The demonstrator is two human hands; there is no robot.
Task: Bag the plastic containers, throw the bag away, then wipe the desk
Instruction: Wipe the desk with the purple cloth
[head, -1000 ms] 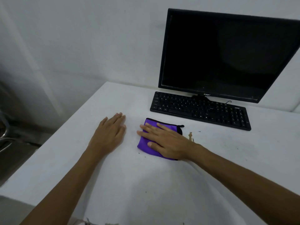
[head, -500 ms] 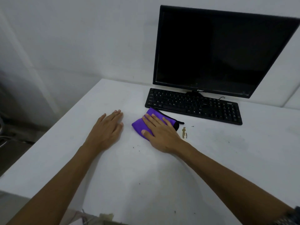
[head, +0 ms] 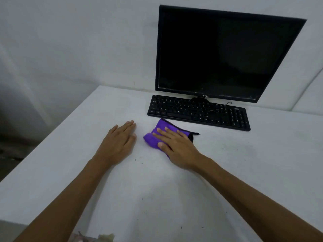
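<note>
Behind the cloth (head: 153, 137), keyboard (head: 199, 112) and monitor (head: 223, 55).

Cloth (head: 154, 137): purple, fuzzy, folded into a small pad with a black edge and a short black tab at its right end. Lies flat on the desk (head: 174, 189), skewed, long side running from far-left to near-right, just in front of the keyboard's left half, toward the far edge. Right hand (head: 176, 145) presses flat on it, fingers straight, covering its right part. Desk: white, matte, a few dark specks scattered on the near and right areas.
</note>
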